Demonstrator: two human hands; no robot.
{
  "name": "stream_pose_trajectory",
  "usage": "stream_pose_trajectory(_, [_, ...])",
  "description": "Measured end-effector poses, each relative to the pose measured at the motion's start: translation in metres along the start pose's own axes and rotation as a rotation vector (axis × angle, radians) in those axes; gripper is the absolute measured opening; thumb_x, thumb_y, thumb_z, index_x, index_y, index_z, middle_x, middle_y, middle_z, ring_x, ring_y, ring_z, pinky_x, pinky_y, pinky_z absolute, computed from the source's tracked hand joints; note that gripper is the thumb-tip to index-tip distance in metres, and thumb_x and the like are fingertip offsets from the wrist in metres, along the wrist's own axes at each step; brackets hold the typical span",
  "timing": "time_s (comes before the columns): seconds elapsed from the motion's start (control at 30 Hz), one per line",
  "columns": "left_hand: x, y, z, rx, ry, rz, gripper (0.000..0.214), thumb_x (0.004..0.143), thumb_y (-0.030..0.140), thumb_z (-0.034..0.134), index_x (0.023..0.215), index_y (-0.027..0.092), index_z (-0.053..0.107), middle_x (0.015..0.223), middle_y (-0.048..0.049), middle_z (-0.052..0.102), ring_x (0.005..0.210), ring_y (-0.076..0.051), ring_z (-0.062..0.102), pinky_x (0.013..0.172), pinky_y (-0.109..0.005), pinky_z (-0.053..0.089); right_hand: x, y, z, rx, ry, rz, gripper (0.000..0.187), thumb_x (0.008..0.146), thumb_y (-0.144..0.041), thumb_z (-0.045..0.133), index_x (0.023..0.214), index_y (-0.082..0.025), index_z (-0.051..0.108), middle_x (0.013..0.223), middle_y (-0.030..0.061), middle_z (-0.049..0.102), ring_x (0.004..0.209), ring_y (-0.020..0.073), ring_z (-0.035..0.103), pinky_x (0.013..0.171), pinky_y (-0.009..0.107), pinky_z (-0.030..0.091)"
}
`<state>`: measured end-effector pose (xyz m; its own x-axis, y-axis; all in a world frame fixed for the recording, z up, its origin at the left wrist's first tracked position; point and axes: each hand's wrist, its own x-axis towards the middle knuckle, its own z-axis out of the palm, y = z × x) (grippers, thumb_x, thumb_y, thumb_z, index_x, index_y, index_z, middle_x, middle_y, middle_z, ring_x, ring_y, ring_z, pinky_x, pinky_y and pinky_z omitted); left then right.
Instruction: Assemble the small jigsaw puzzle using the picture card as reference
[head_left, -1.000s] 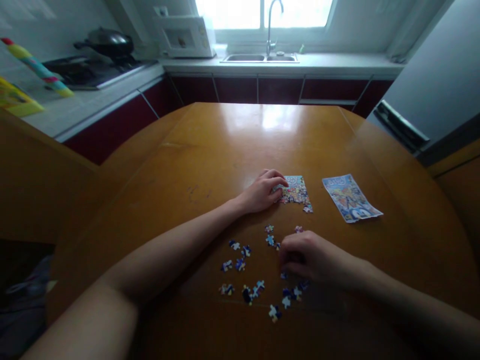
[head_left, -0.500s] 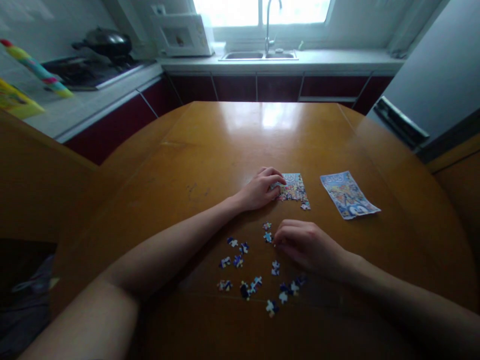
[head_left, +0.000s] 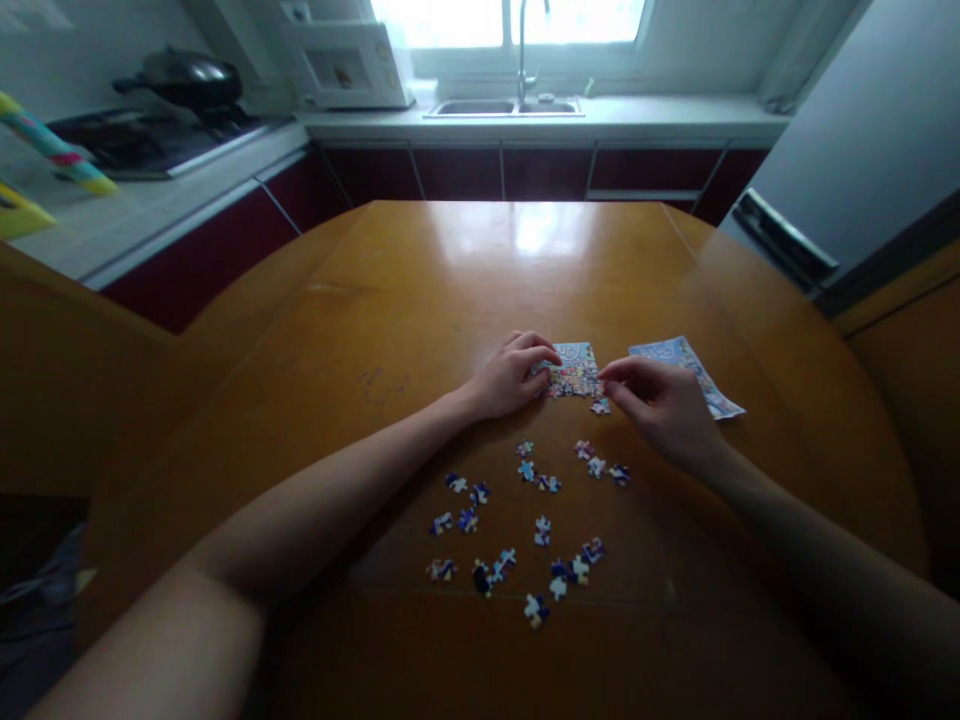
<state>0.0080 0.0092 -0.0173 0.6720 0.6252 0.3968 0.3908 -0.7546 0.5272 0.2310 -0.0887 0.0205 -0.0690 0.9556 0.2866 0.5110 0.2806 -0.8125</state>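
A partly joined jigsaw puzzle [head_left: 576,365] lies flat on the wooden table, its lower edge uneven. My left hand [head_left: 517,372] rests over its left side, fingers stretched and loosely spread, hiding that part. At the puzzle's right edge is my right hand [head_left: 660,400], thumb and index finger pinched together; whatever sits between the fingertips is too small to make out. A puzzle piece [head_left: 601,405] juts from the lower right corner. Nearer to me, several loose puzzle pieces [head_left: 468,519] are scattered, with a white and dark piece [head_left: 535,610] closest.
Partly behind my right hand lies a creased picture sheet [head_left: 720,398]. Beyond the brown table [head_left: 420,290] are a counter with a sink [head_left: 480,107], a white microwave [head_left: 349,65] and a stove with a dark pan [head_left: 191,80]. A fridge [head_left: 847,130] stands right.
My right hand has moved up and right from the loose pieces to the puzzle's right edge, uncovering several pieces. My left hand stays on the puzzle. The whole view has shifted slightly.
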Motion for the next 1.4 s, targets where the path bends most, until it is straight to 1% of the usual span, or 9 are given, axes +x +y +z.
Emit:
stream_pose_trajectory(0.17, [0.000, -0.001, -0.001, 0.009, 0.000, -0.002, 0.020, 0.091, 0.017, 0.056, 0.105, 0.022, 0.069, 0.112, -0.0067, 0.063, 0.111, -0.022, 0.053, 0.101, -0.043, 0.046, 0.002, 0.002, -0.002, -0.010, 0.007, 0.003, 0.013, 0.086, -0.025, 0.062, 0.090, -0.017, 0.072, 0.077, 0.0034, 0.069, 0.064, 0.0140, 0.060, 0.057, 0.027, 0.044])
stream_pose_trajectory(0.4, [0.001, 0.000, -0.002, 0.006, -0.003, -0.002, 0.020, 0.091, 0.017, 0.055, 0.105, 0.022, 0.069, 0.111, -0.0068, 0.063, 0.110, -0.023, 0.053, 0.101, -0.044, 0.046, 0.009, 0.010, -0.013, -0.028, 0.064, 0.014, 0.013, 0.084, -0.025, 0.064, 0.088, -0.017, 0.073, 0.077, 0.0034, 0.070, 0.061, 0.0130, 0.057, 0.055, 0.026, 0.042])
stream_pose_trajectory(0.6, [0.001, 0.001, -0.003, 0.015, -0.005, 0.001, 0.020, 0.091, 0.016, 0.055, 0.105, 0.021, 0.069, 0.111, -0.0074, 0.063, 0.109, -0.022, 0.054, 0.100, -0.043, 0.045, 0.007, 0.004, -0.018, -0.111, -0.024, -0.009, 0.014, 0.086, -0.025, 0.064, 0.085, -0.017, 0.074, 0.070, 0.0022, 0.068, 0.057, 0.0116, 0.054, 0.052, 0.025, 0.039])
stream_pose_trajectory(0.73, [0.000, 0.000, -0.003, 0.007, -0.003, 0.003, 0.020, 0.091, 0.016, 0.055, 0.105, 0.022, 0.069, 0.112, -0.0064, 0.063, 0.110, -0.022, 0.053, 0.101, -0.044, 0.045, 0.005, 0.003, -0.017, -0.139, -0.091, -0.010, 0.012, 0.086, -0.022, 0.064, 0.085, -0.016, 0.074, 0.069, 0.0015, 0.069, 0.056, 0.0109, 0.054, 0.053, 0.025, 0.040])
stream_pose_trajectory(1.07, [0.001, 0.001, -0.004, 0.010, -0.007, -0.004, 0.020, 0.092, 0.016, 0.055, 0.106, 0.022, 0.069, 0.112, -0.0065, 0.063, 0.111, -0.022, 0.054, 0.101, -0.043, 0.045, 0.003, 0.002, -0.018, -0.160, -0.158, -0.013, 0.009, 0.086, -0.018, 0.066, 0.083, -0.016, 0.074, 0.071, 0.0020, 0.070, 0.059, 0.0120, 0.057, 0.056, 0.025, 0.042])
stream_pose_trajectory(1.17, [0.001, 0.000, -0.004, 0.010, -0.005, 0.004, 0.020, 0.093, 0.017, 0.055, 0.106, 0.021, 0.069, 0.112, -0.0068, 0.063, 0.110, -0.022, 0.054, 0.101, -0.043, 0.045, 0.001, 0.002, -0.015, -0.159, -0.233, -0.065, 0.011, 0.087, -0.016, 0.064, 0.085, -0.017, 0.075, 0.076, 0.0029, 0.070, 0.065, 0.0128, 0.058, 0.060, 0.026, 0.043])
stream_pose_trajectory(1.27, [0.000, -0.001, -0.003, 0.012, -0.002, 0.008, 0.020, 0.092, 0.017, 0.055, 0.105, 0.021, 0.069, 0.111, -0.0069, 0.063, 0.109, -0.022, 0.054, 0.100, -0.044, 0.046, -0.006, 0.003, -0.008, -0.156, -0.379, -0.144, 0.014, 0.089, -0.016, 0.062, 0.090, -0.019, 0.076, 0.088, 0.0047, 0.069, 0.074, 0.0136, 0.060, 0.065, 0.026, 0.045])
stream_pose_trajectory(1.33, [0.000, -0.001, -0.002, 0.010, 0.007, 0.010, 0.020, 0.092, 0.017, 0.055, 0.105, 0.022, 0.069, 0.111, -0.0069, 0.064, 0.109, -0.022, 0.054, 0.100, -0.044, 0.046, -0.012, 0.003, -0.003, -0.192, -0.466, -0.169, 0.015, 0.090, -0.017, 0.062, 0.092, -0.022, 0.076, 0.092, 0.0049, 0.068, 0.077, 0.0138, 0.061, 0.068, 0.026, 0.046])
stream_pose_trajectory(1.4, [0.000, -0.002, -0.001, 0.006, 0.013, 0.010, 0.020, 0.092, 0.017, 0.056, 0.105, 0.022, 0.070, 0.111, -0.0066, 0.064, 0.109, -0.022, 0.054, 0.100, -0.044, 0.046, -0.016, 0.004, 0.002, -0.254, -0.521, -0.176, 0.016, 0.090, -0.015, 0.062, 0.093, -0.024, 0.076, 0.094, 0.0043, 0.067, 0.079, 0.0141, 0.061, 0.071, 0.026, 0.045])
